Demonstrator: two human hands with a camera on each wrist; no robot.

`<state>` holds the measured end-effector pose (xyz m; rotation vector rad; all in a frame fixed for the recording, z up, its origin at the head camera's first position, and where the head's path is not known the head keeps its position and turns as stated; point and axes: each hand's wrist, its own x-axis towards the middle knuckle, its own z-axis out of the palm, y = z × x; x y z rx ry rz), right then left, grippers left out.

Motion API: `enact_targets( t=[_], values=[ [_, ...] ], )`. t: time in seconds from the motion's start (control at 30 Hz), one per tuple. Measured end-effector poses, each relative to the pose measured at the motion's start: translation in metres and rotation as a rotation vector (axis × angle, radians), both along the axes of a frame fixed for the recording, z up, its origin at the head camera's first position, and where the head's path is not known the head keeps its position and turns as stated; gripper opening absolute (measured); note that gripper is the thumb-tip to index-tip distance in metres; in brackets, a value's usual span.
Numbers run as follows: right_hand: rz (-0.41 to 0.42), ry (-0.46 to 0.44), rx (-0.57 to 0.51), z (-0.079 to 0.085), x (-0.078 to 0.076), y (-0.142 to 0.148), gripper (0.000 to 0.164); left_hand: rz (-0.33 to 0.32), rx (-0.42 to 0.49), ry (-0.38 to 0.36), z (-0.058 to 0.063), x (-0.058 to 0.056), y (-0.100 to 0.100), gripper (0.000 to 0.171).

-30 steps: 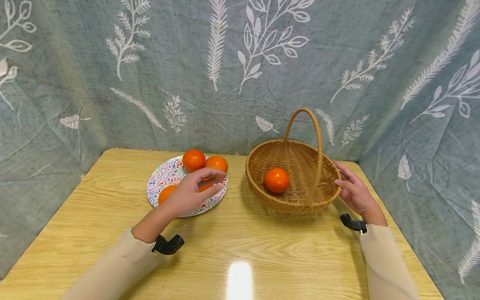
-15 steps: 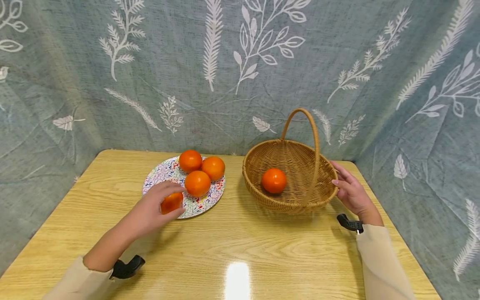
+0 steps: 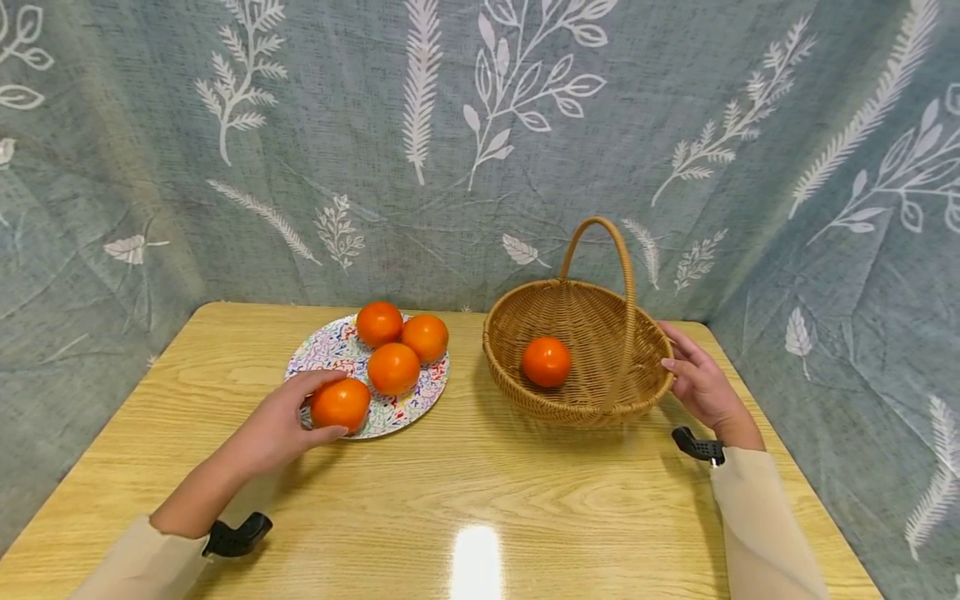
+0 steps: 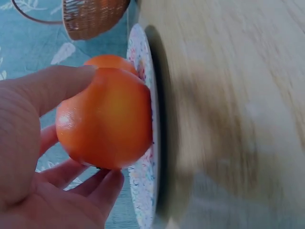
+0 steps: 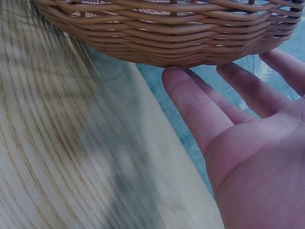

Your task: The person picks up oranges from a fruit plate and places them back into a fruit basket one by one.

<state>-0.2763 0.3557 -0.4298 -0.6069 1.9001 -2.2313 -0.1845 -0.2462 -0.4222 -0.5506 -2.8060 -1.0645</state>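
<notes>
Left fingers (image 4: 107, 190) pinched one of four orange fruits (image 3: 341, 405) on one plate (image 3: 318, 354). Right fingers (image 5: 196, 106), spread, touched one basket (image 3: 592, 317) holding another fruit (image 3: 546, 362).

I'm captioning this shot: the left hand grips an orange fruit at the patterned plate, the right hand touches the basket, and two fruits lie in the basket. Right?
Not quite: the head view shows one fruit in the basket, not two. The rest stands: left hand gripping an orange fruit at the patterned plate, right hand touching the basket.
</notes>
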Motion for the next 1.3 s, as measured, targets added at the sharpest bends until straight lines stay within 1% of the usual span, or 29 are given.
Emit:
enact_targets(
  t=[0.17, 0.27, 0.47, 0.7, 0.87, 1.07, 1.2, 1.3],
  values=[
    [-0.002, -0.008, 0.0, 0.0, 0.0, 0.0, 0.063, 0.011, 0.057, -0.061, -0.004, -0.005, -0.002, 0.07],
    [-0.002, -0.007, 0.005, 0.0, 0.0, 0.0, 0.063, 0.009, 0.073, -0.078, -0.005, -0.008, -0.002, 0.069],
    [-0.007, 0.002, 0.01, 0.0, -0.001, 0.002, 0.063, -0.007, 0.096, -0.078, -0.004, -0.009, 0.001, 0.07],
    [-0.006, 0.002, 0.01, -0.001, -0.001, 0.002, 0.063, -0.003, 0.131, -0.07, -0.001, -0.009, 0.007, 0.069],
    [0.0, 0.004, 0.009, -0.001, -0.002, 0.002, 0.063, -0.009, 0.156, -0.058, 0.001, -0.012, 0.013, 0.066],
    [-0.007, 0.0, 0.017, -0.001, -0.002, 0.001, 0.062, -0.037, 0.193, -0.049, 0.009, -0.016, 0.02, 0.066],
    [-0.01, -0.003, 0.022, -0.001, -0.002, 0.001, 0.061, -0.057, 0.248, -0.06, 0.02, -0.019, 0.029, 0.065],
    [-0.01, -0.005, 0.02, 0.0, -0.001, 0.001, 0.061, -0.071, 0.282, -0.075, 0.029, -0.024, 0.036, 0.065]
  ],
)
